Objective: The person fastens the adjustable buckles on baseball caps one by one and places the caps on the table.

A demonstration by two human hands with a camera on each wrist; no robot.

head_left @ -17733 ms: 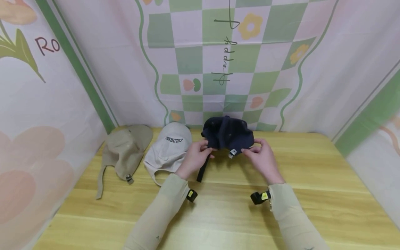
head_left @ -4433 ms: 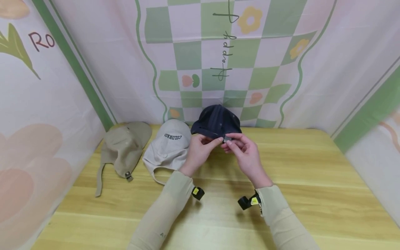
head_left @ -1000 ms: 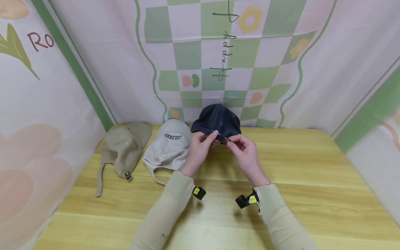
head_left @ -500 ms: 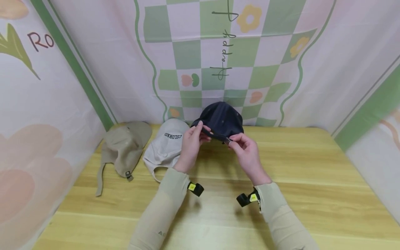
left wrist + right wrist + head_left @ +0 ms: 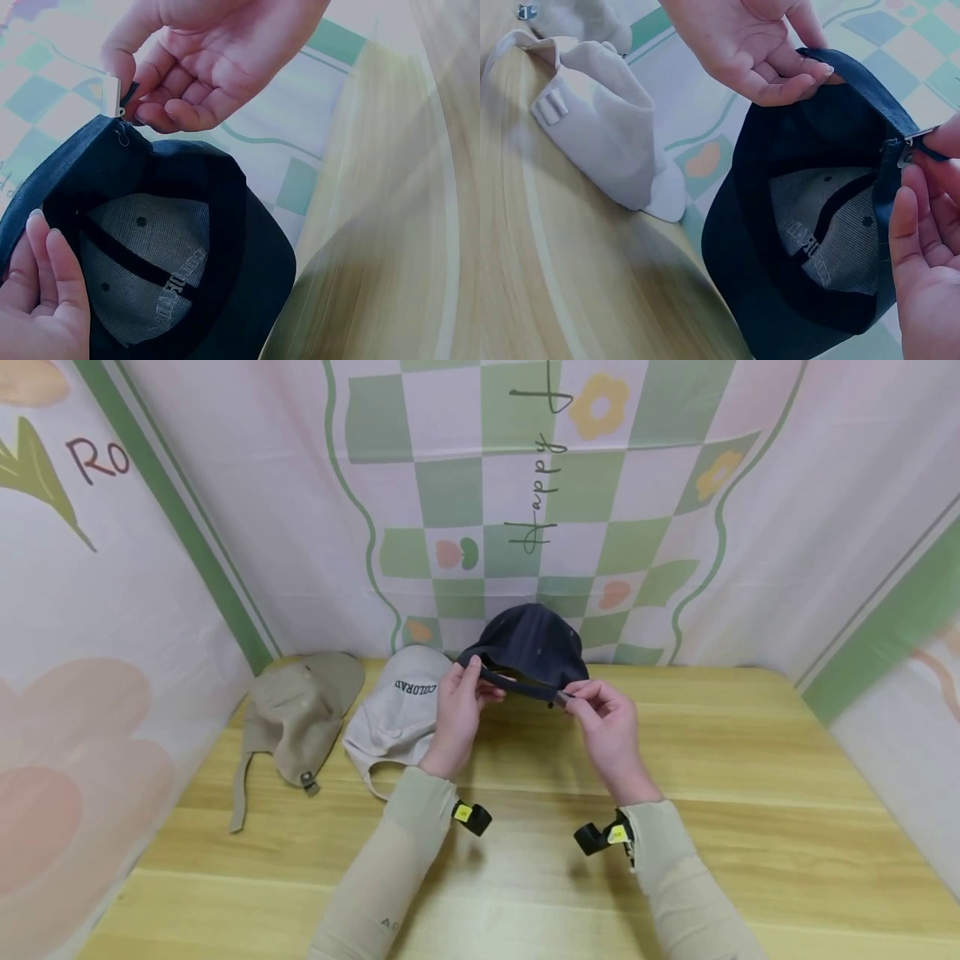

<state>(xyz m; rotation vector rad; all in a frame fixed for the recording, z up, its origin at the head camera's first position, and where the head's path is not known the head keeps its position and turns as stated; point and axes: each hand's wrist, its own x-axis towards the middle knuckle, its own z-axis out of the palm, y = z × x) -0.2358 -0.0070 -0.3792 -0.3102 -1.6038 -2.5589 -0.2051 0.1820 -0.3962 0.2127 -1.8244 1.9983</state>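
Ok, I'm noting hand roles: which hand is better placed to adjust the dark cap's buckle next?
Probably the right hand: it pinches at the metal buckle, while the left hand holds the strap farther along.

Matt cloth is observed on the dark navy baseball cap point(image 5: 534, 639), whose grey ribbed lining point(image 5: 165, 225) is seen to be woven and textured. Its small rectangular silver clasp point(image 5: 112, 96) is noted as smooth, shiny metal. The light grey cap with black lettering point(image 5: 405, 714) and the crumpled khaki cap point(image 5: 288, 714) are both made of soft, matt cloth. The yellow wood-grained bench point(image 5: 750, 827) is finished smooth, with a low sheen. The green-and-white printed backdrop point(image 5: 450, 493) is formed of lightly creased fabric.
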